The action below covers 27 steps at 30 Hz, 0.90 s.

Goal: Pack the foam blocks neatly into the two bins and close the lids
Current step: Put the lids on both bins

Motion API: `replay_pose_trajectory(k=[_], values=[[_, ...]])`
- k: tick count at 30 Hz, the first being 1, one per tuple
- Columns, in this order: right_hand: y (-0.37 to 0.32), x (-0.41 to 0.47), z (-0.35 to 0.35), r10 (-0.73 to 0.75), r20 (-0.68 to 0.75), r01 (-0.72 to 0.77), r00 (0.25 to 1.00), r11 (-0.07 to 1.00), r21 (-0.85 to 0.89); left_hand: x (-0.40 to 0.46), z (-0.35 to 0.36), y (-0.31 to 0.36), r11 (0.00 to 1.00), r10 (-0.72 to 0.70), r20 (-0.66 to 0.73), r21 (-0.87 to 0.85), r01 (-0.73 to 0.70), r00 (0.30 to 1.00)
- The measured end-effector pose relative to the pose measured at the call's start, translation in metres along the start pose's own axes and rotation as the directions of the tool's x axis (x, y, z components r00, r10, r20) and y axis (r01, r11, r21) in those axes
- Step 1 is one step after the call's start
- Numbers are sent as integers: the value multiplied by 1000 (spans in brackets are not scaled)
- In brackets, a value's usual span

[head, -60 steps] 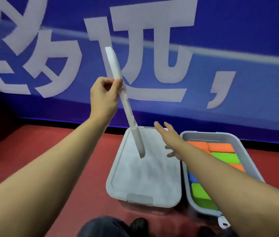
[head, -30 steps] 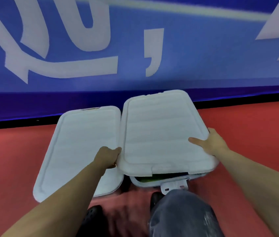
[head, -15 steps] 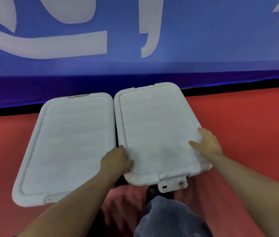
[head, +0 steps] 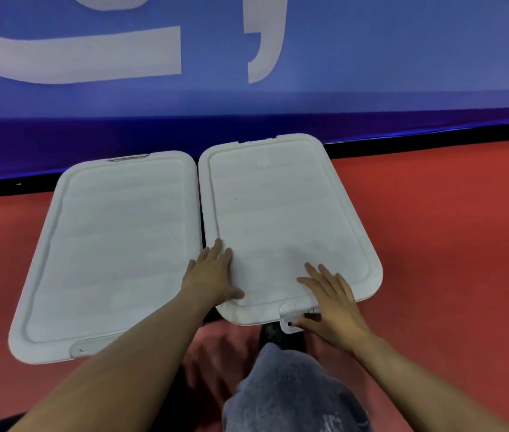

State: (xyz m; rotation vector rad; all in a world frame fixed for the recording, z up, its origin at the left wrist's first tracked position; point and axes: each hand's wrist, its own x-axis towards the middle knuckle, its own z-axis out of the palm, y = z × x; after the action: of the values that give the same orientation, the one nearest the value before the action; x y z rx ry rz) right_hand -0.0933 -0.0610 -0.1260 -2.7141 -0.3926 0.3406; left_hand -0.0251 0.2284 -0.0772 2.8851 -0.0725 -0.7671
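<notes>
Right lid (head: 281, 219): white, lying flat over its bin on the red floor (head: 449, 229), at the right of the pair. Your two hands rest on its near end. No bin wall shows under it from this view.
Left lid (head: 113, 244): white, flat on the other bin, just beside the right lid with a thin dark gap between their long edges. Its near latch (head: 86, 347) lies flush with the rim, and neither of your hands touches it.
Left hand (head: 211, 275): your fingers are straight and spread, palm down on the near left corner of the right lid, right at the gap between the lids. It grasps nothing.
Right hand (head: 332, 302): your fingers are laid out flat over the near edge of the right lid, with the thumb reaching toward the clip. It lies flat and grips nothing.
Clip (head: 290, 322): a small white latch at the middle of the right lid's near edge, sticking out past the rim, touching your right thumb.
Foam blocks: hidden, none visible with both lids on.
Banner (head: 371, 57): blue with large white characters, standing along the far side behind the lids.
Knee (head: 290, 391): your grey-clad leg sits near, below the right lid, with a dark shoe (head: 270, 333) just past it.
</notes>
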Motion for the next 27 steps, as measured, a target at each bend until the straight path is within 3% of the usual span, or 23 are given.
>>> replay_pose_trajectory(k=[7, 15, 20, 27], values=[[4, -1, -2, -66, 53, 71, 996, 993, -95, 2, 0, 1, 1000, -2, -8, -23, 1, 1000], [4, -1, 9, -39, 13, 41, 999, 971, -234, 3, 3, -1, 999, -13, -12, -48, 12, 1000], [10, -1, 12, -78, -21, 73, 997, 981, -179, 3, 5, -2, 999, -12, -18, -50, 11, 1000], [23, 4, -19, -132, 84, 136, 988, 989, -49, 5, 7, -4, 999, 1, -17, -36, -2, 1000]])
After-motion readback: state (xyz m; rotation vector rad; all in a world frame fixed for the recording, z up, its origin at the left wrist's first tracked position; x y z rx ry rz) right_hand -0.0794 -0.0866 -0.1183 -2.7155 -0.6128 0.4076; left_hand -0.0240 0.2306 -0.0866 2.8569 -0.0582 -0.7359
